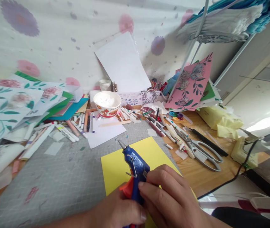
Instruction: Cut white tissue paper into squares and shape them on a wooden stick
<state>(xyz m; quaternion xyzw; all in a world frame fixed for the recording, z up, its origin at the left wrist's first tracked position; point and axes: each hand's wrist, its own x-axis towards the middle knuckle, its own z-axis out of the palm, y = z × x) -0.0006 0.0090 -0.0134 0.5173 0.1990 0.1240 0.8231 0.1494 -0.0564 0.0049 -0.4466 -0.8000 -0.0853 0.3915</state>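
A blue glue gun (136, 163) with an orange trigger is held over a yellow sheet of paper (116, 164), its metal nozzle pointing up and away to the left. My left hand (119, 209) is wrapped around its handle, below the trigger. Against the rear of the body, my right hand (170, 196) has its fingers curled together, the thumb pressing on the gun's side. Whether something thin sits between those right fingers is hidden. The bent wire stand hangs at the gun's left side.
Behind the yellow paper are a paper bowl (107, 106), a white sheet (106, 133) and scattered markers (66, 133). Large scissors (201, 152) lie to the right. Floral paper pictures stand at left and a pink one (190, 84) at right. A grey cutting mat (61, 177) covers the table.
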